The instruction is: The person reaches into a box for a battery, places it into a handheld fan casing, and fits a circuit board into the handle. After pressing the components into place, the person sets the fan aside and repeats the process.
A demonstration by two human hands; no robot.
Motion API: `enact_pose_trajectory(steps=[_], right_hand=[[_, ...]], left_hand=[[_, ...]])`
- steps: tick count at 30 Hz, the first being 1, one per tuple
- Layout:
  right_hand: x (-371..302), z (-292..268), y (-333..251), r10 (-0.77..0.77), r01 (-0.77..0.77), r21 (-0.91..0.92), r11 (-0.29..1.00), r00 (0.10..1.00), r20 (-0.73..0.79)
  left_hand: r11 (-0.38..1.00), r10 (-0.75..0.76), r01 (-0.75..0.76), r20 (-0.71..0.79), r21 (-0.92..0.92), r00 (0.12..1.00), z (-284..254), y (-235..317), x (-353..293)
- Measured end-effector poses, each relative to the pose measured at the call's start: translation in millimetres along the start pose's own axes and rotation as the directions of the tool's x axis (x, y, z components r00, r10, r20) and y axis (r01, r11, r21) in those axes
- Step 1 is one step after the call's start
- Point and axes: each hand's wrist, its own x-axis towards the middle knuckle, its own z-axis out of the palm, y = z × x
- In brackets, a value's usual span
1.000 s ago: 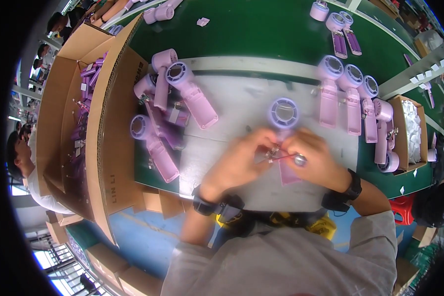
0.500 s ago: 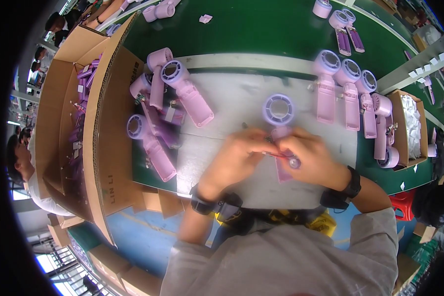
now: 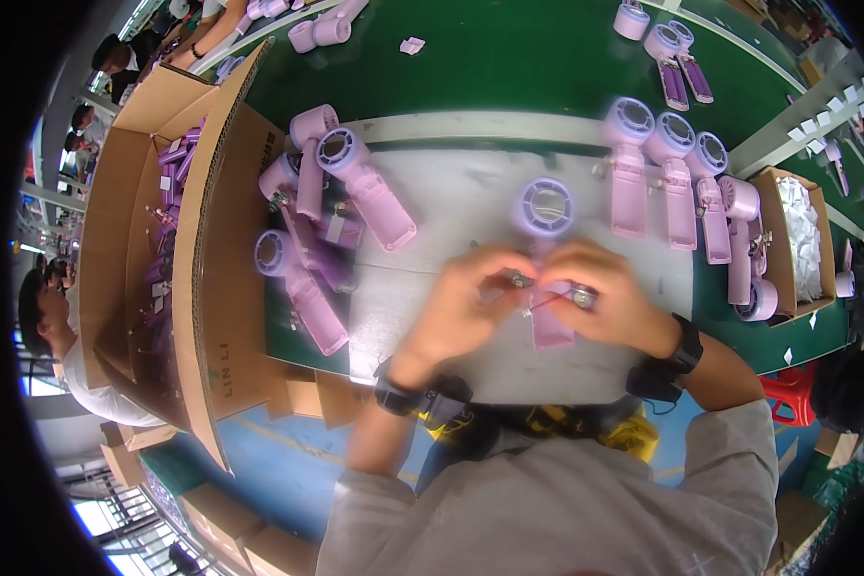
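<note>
Wiring a pink-and-lilac handheld fan point(image 3: 553, 329), apparently.
Near the worktop's point(image 3: 730, 348) front edge, left hand point(image 3: 475, 293) pinches a small wired part point(image 3: 519, 278), right hand point(image 3: 610, 293) a silver-ended cylinder point(image 3: 582, 297); next calls for steady alignment.

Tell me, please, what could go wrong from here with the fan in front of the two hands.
The thin wires between the left hand and the right hand could be strained if the hands pull apart. The silver-ended part jutting from the right hand might slip and drop onto the open pink handle below. The fans at left overlap loosely, so a bump might shift them.
</note>
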Motion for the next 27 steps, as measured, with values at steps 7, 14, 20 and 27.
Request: enact_pose_trajectory(steps=[7,14,20,27], right_hand=[[-3.2,-1.2,-1.0,0.004,-0.016,-0.151,0.988,0.996,-0.084],[-5.3,1.9,-1.7,0.006,-0.021,-0.25,0.968,0.998,-0.06],[-1.7,-0.5,-6.8,-0.16,0.134,-0.414,0.9,0.987,-0.029],[-2.2,2.1,-5.4,-0.143,0.134,-0.469,0.873,0.99,0.016]], left_hand=[[0.998,-0.066,0.064,0.069,0.028,0.995,-6.3,-4.2,-2.5],[0.988,-0.108,0.11,0.02,-0.112,0.994,-2.0,-1.4,-2.7],[0.953,-0.209,0.203,-0.003,-0.224,0.978,-3.5,-3.0,-3.1],[0.94,-0.279,0.275,0.01,-0.203,0.96,-5.3,0.0,-2.1]])
